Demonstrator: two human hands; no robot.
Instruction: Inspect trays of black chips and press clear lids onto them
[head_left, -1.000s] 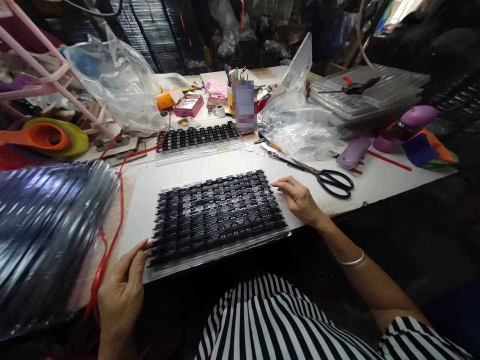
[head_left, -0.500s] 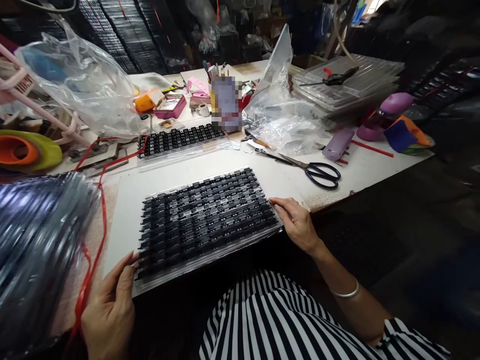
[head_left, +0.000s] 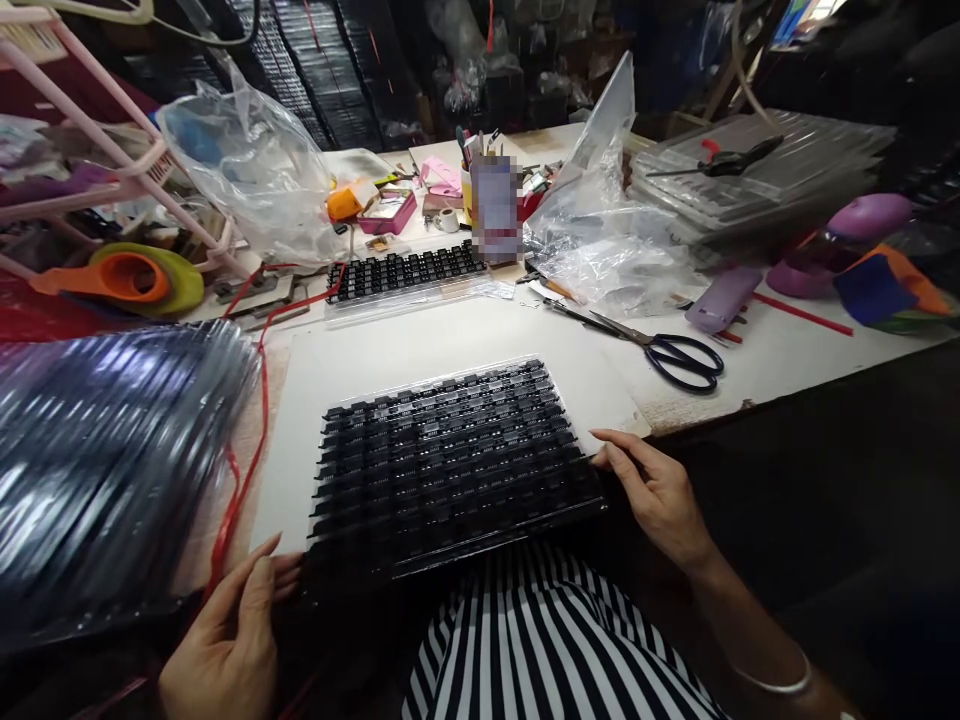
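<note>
A clear plastic tray (head_left: 480,548) filled with rows of small black parts (head_left: 442,440) lies in front of me, its near side jutting past the table's front edge over my lap. My left hand (head_left: 232,620) is at the tray's near left corner, thumb raised and fingertips at the edge, partly lost in shadow. On the right side, my right hand (head_left: 660,490) pinches the tray's edge between thumb and fingers. What the parts are I cannot make out.
A second tray of black parts (head_left: 412,268) lies farther back. Scissors (head_left: 675,360) rest on the right. Left stands a stack of dark, shiny plastic (head_left: 105,460) beside red ribbon (head_left: 251,470). Plastic bags (head_left: 600,250) and stacked clear trays (head_left: 750,180) are behind.
The tray has come closer to my body, its near edge lower, and both hands have moved with it. My view has swung to the left.
</note>
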